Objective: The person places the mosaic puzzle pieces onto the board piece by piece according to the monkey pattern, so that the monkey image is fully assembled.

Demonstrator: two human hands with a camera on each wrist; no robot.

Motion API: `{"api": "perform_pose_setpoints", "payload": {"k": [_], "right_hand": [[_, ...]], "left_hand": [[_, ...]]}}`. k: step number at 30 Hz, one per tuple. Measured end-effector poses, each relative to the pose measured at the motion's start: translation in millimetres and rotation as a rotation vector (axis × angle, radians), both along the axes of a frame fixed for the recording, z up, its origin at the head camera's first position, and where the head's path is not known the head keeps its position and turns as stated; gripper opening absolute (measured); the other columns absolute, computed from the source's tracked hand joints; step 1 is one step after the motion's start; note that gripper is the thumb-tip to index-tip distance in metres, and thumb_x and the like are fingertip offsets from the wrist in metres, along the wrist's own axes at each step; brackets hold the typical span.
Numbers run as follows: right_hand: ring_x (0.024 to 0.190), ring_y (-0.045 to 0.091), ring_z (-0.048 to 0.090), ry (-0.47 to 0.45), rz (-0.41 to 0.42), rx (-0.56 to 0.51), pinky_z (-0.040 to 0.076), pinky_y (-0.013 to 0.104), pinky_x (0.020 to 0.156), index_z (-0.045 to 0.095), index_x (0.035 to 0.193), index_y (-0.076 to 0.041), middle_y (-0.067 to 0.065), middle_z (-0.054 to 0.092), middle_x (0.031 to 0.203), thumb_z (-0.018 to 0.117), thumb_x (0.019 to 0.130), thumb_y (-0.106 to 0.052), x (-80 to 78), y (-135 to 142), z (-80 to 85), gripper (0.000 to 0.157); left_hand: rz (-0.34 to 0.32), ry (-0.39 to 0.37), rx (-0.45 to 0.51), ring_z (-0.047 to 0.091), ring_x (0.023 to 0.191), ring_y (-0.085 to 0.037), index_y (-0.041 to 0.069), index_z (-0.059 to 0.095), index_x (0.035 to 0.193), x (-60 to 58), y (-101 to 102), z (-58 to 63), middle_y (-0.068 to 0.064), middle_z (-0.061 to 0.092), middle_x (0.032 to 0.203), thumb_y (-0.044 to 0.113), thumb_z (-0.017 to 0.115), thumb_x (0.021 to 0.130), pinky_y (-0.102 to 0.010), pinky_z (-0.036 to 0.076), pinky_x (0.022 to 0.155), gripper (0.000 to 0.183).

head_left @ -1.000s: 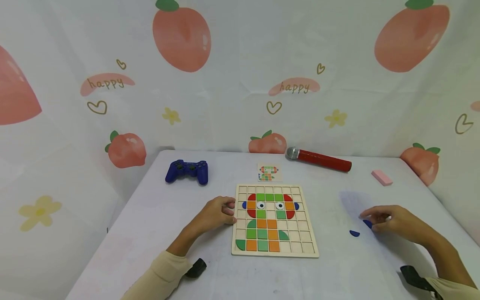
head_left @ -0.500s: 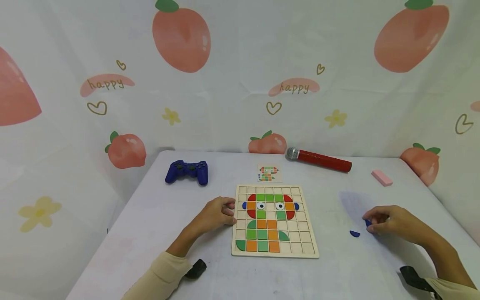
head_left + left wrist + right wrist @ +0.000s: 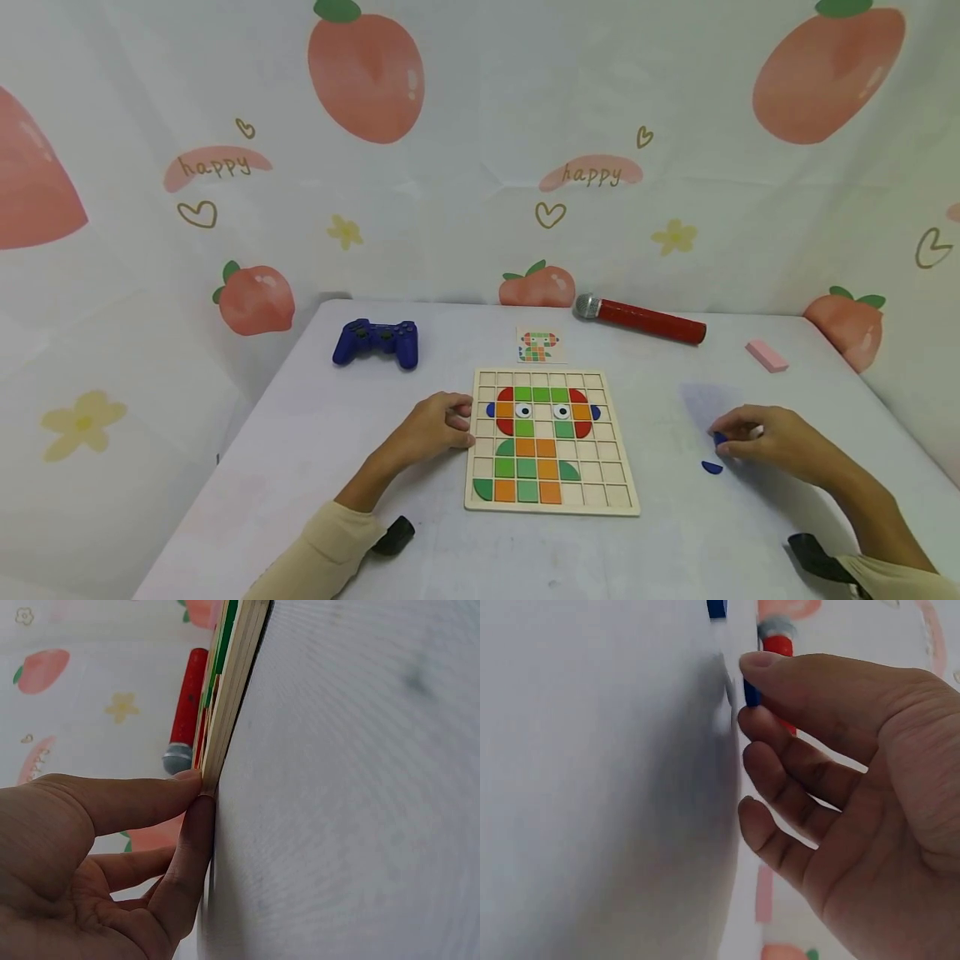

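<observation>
My left hand (image 3: pixel 437 427) holds the left edge of a wooden grid board (image 3: pixel 592 496), thumb and forefinger tips against its side in the left wrist view. Coloured tiles in green, orange, red and blue, with two eye tiles, form a figure on the board. To the right of it, my right hand (image 3: pixel 772 437) pinches a small blue half-round tile (image 3: pixel 751 693) between thumb and forefinger, just over the table. Another blue half-round tile (image 3: pixel 712 467) lies on the table close by.
Behind the board lies a small pattern card (image 3: pixel 542 345). A blue game controller (image 3: pixel 377 342) is at the back left, a red microphone (image 3: pixel 645 319) at the back right, and a pink block (image 3: pixel 767 356) farther right. A printed curtain (image 3: pixel 450 208) hangs behind the table.
My right hand has closed its thumb and forefinger on one blue half-round tile and carried it slightly left, toward the board. The left hand has stayed at the board's edge.
</observation>
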State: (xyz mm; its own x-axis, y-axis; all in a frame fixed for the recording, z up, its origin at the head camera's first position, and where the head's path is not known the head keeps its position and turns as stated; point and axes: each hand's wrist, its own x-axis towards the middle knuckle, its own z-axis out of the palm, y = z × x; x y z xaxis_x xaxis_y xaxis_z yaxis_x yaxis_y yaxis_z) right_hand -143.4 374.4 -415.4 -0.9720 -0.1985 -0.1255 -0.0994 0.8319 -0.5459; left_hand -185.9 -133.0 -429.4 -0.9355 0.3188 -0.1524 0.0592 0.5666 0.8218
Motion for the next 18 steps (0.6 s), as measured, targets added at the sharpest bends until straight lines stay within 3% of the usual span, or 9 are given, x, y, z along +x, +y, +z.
{"api": "perform_pose_setpoints", "payload": {"k": [7, 18], "right_hand": [[0.087, 0.004, 0.054, 0.028, 0.035, 0.002, 0.053, 0.023, 0.073, 0.079, 0.113, -0.01, -0.004, 0.069, 0.1, 0.085, 0.089, -0.028, -2.9, -32.8, 3.7, 0.031], [0.085, 0.011, 0.057, 0.058, 0.175, -0.074, 0.051, 0.024, 0.069, 0.08, 0.108, -0.014, -0.008, 0.068, 0.092, 0.085, 0.087, -0.023, -15.0, -99.0, 8.9, 0.024]], "left_hand": [[0.001, -0.005, -0.001, 0.067, 0.105, -0.017, -0.002, 0.061, 0.143, 1.0, 0.6, 1.7, -0.006, 0.067, 0.122, 0.005, 0.086, 0.086, -0.034, 0.06, 0.092, 0.063], [0.009, 0.005, 0.0, 0.067, 0.103, -0.016, -0.003, 0.062, 0.142, 1.4, 0.7, 2.0, -0.006, 0.067, 0.12, 0.004, 0.087, 0.085, -0.035, 0.06, 0.092, 0.063]]}}
